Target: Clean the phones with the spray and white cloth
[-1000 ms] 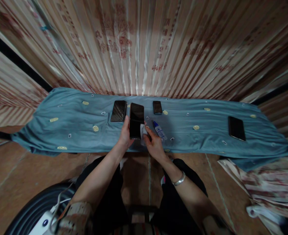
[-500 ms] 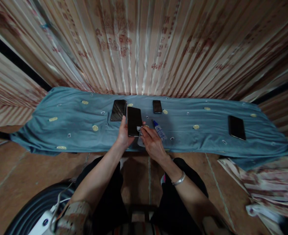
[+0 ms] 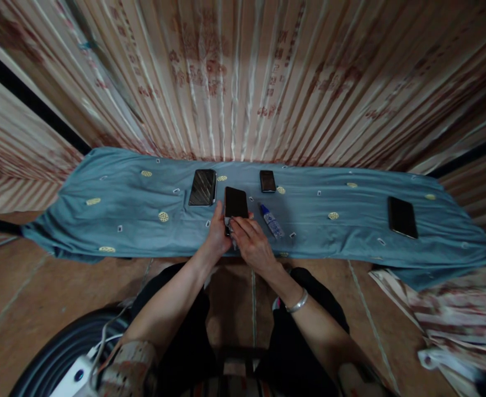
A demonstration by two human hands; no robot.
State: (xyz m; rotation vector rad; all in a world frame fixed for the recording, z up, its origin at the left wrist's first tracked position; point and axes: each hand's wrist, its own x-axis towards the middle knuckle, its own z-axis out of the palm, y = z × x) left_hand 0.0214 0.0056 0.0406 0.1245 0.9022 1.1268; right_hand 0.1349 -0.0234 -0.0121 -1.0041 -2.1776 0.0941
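A dark smartphone [image 3: 236,202] is gripped along its left edge by my left hand [image 3: 218,234], tilted up over the front part of the cloth. My right hand [image 3: 254,241] pinches a small pale wipe [image 3: 231,225] against the lower end of the screen. Part of the wipe is hidden under my fingers. Just right of my right hand lies a clear bottle with a blue cap [image 3: 271,221]. Another black phone [image 3: 202,187] rests beyond my left hand, and a smaller dark device [image 3: 267,181] lies behind the bottle.
A blue patterned cloth [image 3: 139,231] covers the long low surface. One more dark phone [image 3: 402,216] lies toward its right end. Pleated curtains [image 3: 243,82] hang behind. On the tiled floor at lower left are a black coiled hose [image 3: 52,347] and a white power bank [image 3: 75,376] with a cable.
Both hands have moved slightly right and nearer with the phone. My right hand has shifted left across the phone's lower screen, carrying the wipe. The bottle and other phones stay put.
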